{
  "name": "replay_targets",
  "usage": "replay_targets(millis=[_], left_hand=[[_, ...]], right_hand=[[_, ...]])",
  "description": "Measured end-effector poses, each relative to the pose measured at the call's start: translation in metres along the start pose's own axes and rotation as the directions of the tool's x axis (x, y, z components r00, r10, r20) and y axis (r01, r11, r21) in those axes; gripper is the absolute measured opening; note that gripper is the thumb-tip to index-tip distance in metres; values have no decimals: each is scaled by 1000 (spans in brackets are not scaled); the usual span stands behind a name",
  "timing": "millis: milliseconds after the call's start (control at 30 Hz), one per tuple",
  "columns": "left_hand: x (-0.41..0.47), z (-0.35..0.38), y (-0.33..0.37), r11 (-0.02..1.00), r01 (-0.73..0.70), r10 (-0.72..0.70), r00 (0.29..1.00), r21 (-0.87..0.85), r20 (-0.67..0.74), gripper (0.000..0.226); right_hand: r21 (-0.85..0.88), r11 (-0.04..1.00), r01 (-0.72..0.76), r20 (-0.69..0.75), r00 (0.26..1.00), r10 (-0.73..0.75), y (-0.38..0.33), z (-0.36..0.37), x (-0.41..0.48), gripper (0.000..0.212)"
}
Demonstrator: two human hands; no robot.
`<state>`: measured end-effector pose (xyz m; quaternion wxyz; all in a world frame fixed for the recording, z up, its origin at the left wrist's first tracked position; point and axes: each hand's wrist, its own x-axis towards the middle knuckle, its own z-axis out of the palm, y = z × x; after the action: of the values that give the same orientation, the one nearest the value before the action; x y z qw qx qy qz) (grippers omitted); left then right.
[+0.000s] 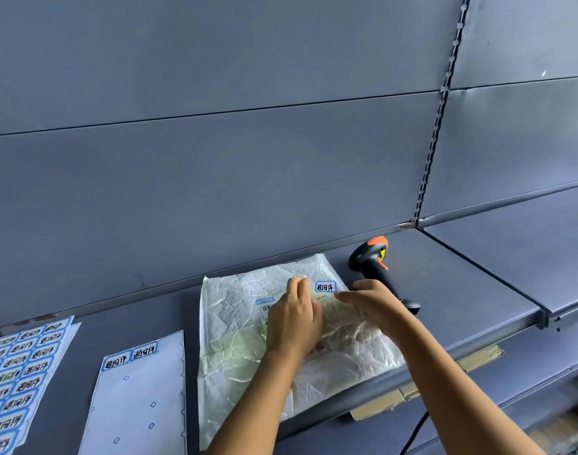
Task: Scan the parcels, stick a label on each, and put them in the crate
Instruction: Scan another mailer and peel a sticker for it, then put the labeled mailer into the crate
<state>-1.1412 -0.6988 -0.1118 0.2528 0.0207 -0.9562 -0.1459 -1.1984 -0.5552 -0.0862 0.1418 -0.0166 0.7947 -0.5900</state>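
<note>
White parcel (248, 356): crinkled plastic mailer lying flat on the grey shelf (461, 290), its near edge reaching the shelf's front lip; no crate is in view.
Label (325, 286): blue-bordered sticker on the parcel's far right corner, between the 2 hands.
Left hand (294, 320): rests on the parcel, fingers close together and bent down onto the film just left of the label.
Right hand (369, 300): fingers straight and pressed together, tips touching the parcel at the label's lower right.
Scanner (373, 261): lies on the shelf just behind the right hand.
Sticker sheets: 1 with 2 labels left (139, 389), 1 full (18, 372), both left of the parcel.
Peeling risk: the wrinkled film may leave the label bridging creases, so its edges could lift.
Sliding risk: a tug on the slick mailer could carry it over the lip.
Knocking risk: the right wrist, drawn back carelessly, could bump the scanner.
</note>
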Motion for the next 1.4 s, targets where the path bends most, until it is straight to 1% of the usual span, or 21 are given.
replay_targets(millis=[33,67,100,133,167,200,233,300,367,433,500,567,700,800,867,1000,1100,1167,1300,1400], left_hand=[[0,-1,1,1000,4,-4,1000,-11,-3,34],[-1,-2,1,1000,13,-13,1000,-14,-7,33],[-1,-2,2,999,25,-25,1000,-21,-14,31],[-2,-4,2,999,33,-34,999,-36,-19,32],[-4,-5,3,997,35,-36,999,-62,-17,34],[-7,-7,4,995,38,-38,999,-94,-7,37],[-11,-12,5,992,38,-39,999,-117,-5,37],[-18,-26,4,988,56,-61,998,-145,-35,31],[-25,-41,-3,983,124,-141,983,-137,-119,22],[-32,-55,-8,960,239,-266,941,-148,-211,18],[-37,-69,-8,928,323,-364,895,-185,-259,17],[-43,-76,-2,925,338,-374,888,-172,-268,17],[-61,-78,45,936,303,-344,896,-181,-282,17],[-76,-70,92,904,328,-401,872,-274,-280,17],[-86,-61,122,889,342,-418,877,-304,-236,17],[-107,-39,178,898,300,-358,924,-322,-137,22],[-120,-19,225,914,221,-256,965,-340,-61,21],[-126,-8,253,935,161,-177,984,-317,-20,20],[-146,2,316,920,36,-4,997,-389,83,20],[-171,9,348,898,-69,127,986,-434,107,20]], right_hand=[[-1,999,-50,75,996,50,-3,-6,-3,41],[-10,996,-84,158,984,84,-4,-9,-7,34],[5,995,-95,238,967,91,-4,-10,-11,24],[51,994,-94,285,956,76,-2,-8,-15,16],[118,989,-87,303,952,47,0,-6,-17,11],[166,984,-73,292,956,21,1,-4,-22,8],[192,980,-60,270,963,6,3,-2,-26,12],[240,970,-40,247,969,-22,3,-3,-34,19],[304,952,-15,222,974,-55,4,-9,-41,25],[353,935,24,188,978,-96,5,-20,-50,28],[389,919,70,144,980,-135,6,-35,-62,29],[418,903,100,106,982,-158,8,-53,-73,29],[458,880,125,72,982,-177,21,-112,-104,30],[510,853,114,46,986,-159,44,-171,-133,34],[535,839,102,25,990,-136,61,-210,-154,34],[542,831,126,-69,992,-106,93,-284,-202,33],[548,823,150,-180,982,-59,119,-333,-249,34],[552,819,157,-247,969,-19,136,-358,-278,37],[552,812,187,-396,916,58,171,-391,-351,37],[585,785,202,-495,856,148,194,-400,-402,30]])
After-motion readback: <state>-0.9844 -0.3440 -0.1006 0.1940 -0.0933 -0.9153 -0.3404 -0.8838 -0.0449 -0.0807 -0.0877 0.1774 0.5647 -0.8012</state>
